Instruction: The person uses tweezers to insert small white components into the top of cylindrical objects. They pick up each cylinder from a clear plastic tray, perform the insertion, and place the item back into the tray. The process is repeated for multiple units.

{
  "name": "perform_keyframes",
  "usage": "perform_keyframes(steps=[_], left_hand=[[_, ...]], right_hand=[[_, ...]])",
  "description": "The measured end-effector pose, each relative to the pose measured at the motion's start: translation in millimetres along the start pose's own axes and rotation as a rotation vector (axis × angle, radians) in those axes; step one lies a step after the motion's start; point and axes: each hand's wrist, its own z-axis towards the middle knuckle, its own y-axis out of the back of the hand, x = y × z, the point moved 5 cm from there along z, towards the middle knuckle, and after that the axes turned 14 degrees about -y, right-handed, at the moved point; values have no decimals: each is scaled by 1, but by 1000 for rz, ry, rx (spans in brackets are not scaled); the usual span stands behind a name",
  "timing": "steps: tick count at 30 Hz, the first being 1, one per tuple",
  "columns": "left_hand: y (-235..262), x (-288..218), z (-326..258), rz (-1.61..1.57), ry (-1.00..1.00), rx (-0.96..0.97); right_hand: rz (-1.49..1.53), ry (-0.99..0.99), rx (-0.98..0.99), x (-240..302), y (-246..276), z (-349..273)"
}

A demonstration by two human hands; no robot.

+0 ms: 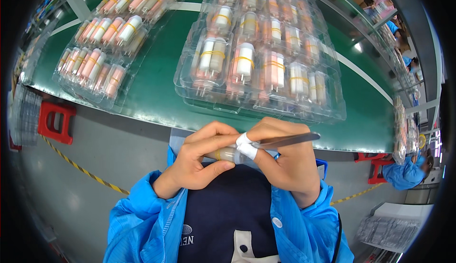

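My left hand (199,157) is closed round a greyish translucent cylinder (227,155) with a yellow band on it, held in front of my chest near the table edge. My right hand (287,161) grips a slim dark metal tool (289,141), whose flat, tapered end sticks out to the right; its other end is hidden by my fingers. White tape (246,146) is wrapped on the right thumb and a finger, which meet at the cylinder's right end. Beyond my hands, a stack of clear plastic trays (223,102) holds pink, white and grey cylinders (244,58) bound with yellow bands.
More cylinders (90,66) in clear trays stand at the left of the green table (152,82). A red stool (56,122) is on the floor at left. At the far right a person in blue (403,172) is near a red stool (376,170) and stacked trays (387,232).
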Motion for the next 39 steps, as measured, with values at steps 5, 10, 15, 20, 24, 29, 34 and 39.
perform_keyframes(steps=[5,10,15,20,24,29,34,39], left_hand=[[0,-9,7,-218,54,-227],[-8,4,-2,-423,147,-217],[-6,4,-7,-266,141,-184],[-8,2,-7,-176,103,-196],[-5,-4,1,95,4,-72],[-9,-10,6,336,-98,-74],[-8,-10,6,393,-151,-101],[-7,-9,6,374,-140,-122]], right_hand=[[681,-301,-212,-15,9,-14],[723,-133,-157,-22,0,-20],[437,-41,-211,-31,0,-19],[553,-142,-308,-36,3,-23],[674,-182,-336,-34,2,-27],[538,30,-262,-18,0,-23],[444,57,-199,-16,-6,-19],[442,57,-175,-18,-6,-17]])
